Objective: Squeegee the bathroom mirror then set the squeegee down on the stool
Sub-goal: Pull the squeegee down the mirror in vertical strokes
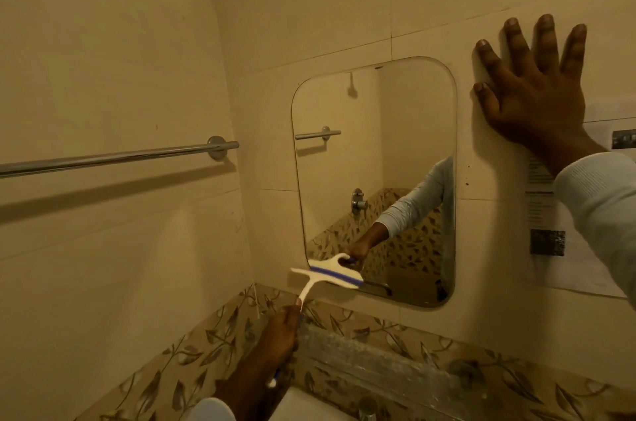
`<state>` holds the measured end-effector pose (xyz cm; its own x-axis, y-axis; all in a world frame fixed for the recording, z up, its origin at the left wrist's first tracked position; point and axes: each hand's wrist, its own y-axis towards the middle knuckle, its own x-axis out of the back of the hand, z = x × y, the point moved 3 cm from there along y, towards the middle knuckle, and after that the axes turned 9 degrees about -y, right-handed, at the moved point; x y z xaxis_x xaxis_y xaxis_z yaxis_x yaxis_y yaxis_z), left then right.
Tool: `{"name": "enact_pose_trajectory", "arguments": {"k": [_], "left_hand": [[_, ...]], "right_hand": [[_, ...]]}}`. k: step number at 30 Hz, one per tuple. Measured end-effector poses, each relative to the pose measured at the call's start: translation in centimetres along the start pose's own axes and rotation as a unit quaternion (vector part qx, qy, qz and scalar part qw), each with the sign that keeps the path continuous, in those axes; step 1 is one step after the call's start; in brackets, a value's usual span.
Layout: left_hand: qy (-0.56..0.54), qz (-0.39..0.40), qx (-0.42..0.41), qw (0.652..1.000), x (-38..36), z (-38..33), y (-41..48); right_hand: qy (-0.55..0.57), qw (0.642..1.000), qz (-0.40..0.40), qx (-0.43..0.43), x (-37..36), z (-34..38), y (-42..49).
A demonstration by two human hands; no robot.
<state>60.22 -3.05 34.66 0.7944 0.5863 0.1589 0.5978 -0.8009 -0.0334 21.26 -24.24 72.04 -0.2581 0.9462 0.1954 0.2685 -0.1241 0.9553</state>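
Head camera, bathroom wall: your left hand (278,334) grips the lower handle of the white squeegee (327,274), fingers curled round it. The blue-edged blade lies against the bottom left corner of the mirror (375,152), one end overhanging onto the tile. Your right hand (537,93) is spread flat, fingers straight, pressed to the wall just right of the mirror's upper corner, holding nothing.

The squeegee looks like a light plastic tool, stiff in handle and head, with a soft rubber strip that should flex along the glass. Wet, the slim handle could slip, so a full grip low on the handle seems the right hold. The mirror is fragile and fixed to the wall; light, even pressure should do.

The stool is nowhere in view. Most of the handle is hidden inside your fist, save a blue-and-white tip showing below it. Whether water remains on the glass cannot be made out in the dim yellow light. A basin (303,403) and tap (367,405) are cut off at the bottom edge, and the printed sheet (550,214) on the right wall is too blurred to read.
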Motion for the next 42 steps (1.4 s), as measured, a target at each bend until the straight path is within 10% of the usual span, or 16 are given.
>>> {"name": "enact_pose_trajectory", "arguments": {"k": [13,28,42], "left_hand": [[-0.080,-0.043,0.025,0.996,-0.7,0.0,-1.0],[-0.163,0.019,-0.249,0.954,-6.3,-31.8,-3.0],[-0.123,-0.012,-0.197,0.973,-8.2,-27.3,-0.8]], "right_hand": [[-0.008,1.000,-0.005,0.003,-0.1,-0.1,-0.1],[-0.024,1.000,-0.002,0.000,-0.2,0.0,0.0],[-0.028,1.000,-0.010,0.003,-0.5,-0.3,0.1]]}}
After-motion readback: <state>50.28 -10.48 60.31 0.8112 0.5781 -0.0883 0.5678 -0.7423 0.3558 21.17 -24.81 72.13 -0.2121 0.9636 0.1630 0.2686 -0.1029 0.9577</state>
